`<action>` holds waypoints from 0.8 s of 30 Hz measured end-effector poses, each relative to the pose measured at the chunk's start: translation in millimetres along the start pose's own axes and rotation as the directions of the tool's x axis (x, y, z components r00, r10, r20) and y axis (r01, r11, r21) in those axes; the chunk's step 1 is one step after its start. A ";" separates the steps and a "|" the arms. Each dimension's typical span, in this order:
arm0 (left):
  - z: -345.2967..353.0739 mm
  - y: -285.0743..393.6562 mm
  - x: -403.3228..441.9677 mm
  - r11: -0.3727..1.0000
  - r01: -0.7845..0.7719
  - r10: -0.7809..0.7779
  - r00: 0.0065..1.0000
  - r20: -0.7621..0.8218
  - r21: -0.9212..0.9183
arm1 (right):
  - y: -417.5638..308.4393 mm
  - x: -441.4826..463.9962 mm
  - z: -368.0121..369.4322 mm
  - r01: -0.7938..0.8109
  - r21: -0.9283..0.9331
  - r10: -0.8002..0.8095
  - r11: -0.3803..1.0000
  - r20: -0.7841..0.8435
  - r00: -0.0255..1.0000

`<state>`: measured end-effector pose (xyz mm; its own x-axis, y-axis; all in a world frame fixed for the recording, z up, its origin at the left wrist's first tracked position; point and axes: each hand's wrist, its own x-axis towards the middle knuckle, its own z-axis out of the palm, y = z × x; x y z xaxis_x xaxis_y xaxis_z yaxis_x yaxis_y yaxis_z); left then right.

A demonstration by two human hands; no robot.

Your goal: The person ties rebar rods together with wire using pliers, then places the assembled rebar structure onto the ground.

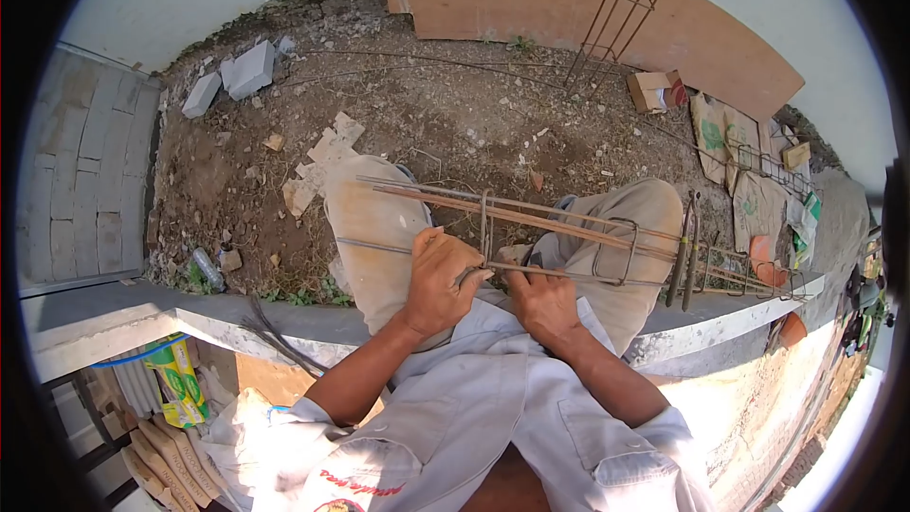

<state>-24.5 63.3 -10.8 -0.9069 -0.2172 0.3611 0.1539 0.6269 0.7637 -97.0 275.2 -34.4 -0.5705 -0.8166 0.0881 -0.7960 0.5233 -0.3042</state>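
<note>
A rebar cage [559, 222] of long rusty rods lies across the person's knees. Its square stirrup [486, 216] stands between the knees, and another stirrup [632, 248] sits farther right. My left hand [442, 277] is closed, thumb and fingers pinched at the lower rod beside the first stirrup's corner; anything thin between the fingertips is too small to make out. My right hand [545, 305] is closed just right of that corner, curled fingers against the lower rod. Pincers [691, 251] with dark, green-marked handles rest across the rods on the right.
A low wall ledge [256, 320] runs under the person, with a bundle of thin wire [280, 339] on it. Pale blocks [248, 70], an upright rebar cage [621, 14], a cardboard box [654, 92] and flattened sacks [725, 137] are on the dirt. Stacked bags [171, 465] stand lower left.
</note>
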 end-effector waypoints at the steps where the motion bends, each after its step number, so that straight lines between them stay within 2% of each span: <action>1: 0.0 0.5 -0.7 1.000 0.004 -0.004 1.000 -0.001 0.002 | -4.5 -2.5 -12.2 0.014 -0.013 -0.013 1.000 0.056 0.998; 3: -0.9 0.6 0.1 1.000 0.004 -0.004 1.000 0.003 0.002 | -12.7 -3.5 -37.7 0.036 -0.041 -0.028 0.999 0.164 0.986; 6: -0.1 -0.4 -2.1 1.000 -0.024 0.023 1.000 -0.017 -0.010 | -23.0 3.0 -68.2 0.109 -0.042 -0.100 0.993 0.178 0.979; 9: -0.7 0.2 -2.9 0.999 -0.049 0.049 0.998 -0.030 -0.007 | -30.0 11.0 -86.1 0.155 -0.084 -0.144 0.984 0.120 0.982; 15: -2.4 -3.8 -6.5 0.996 -0.087 0.086 0.996 0.021 0.032 | -43.9 15.1 -73.0 0.282 0.026 -0.283 0.959 0.145 0.948; 21: -17.6 2.5 1.9 0.994 -0.091 0.083 0.988 0.129 0.055 | -44.2 47.8 -90.5 0.292 0.071 -0.298 0.954 0.097 0.950; 24: -9.2 -9.1 -1.0 0.996 -0.084 0.083 0.994 0.077 0.013 | -37.3 56.3 -86.1 0.265 0.043 -0.267 0.963 0.027 0.963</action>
<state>-21.4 51.0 -13.2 -0.9185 -0.1066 0.3808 0.2245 0.6522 0.7240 -116.8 230.8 63.6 -0.3320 -0.9327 0.1405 -0.9094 0.2770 -0.3103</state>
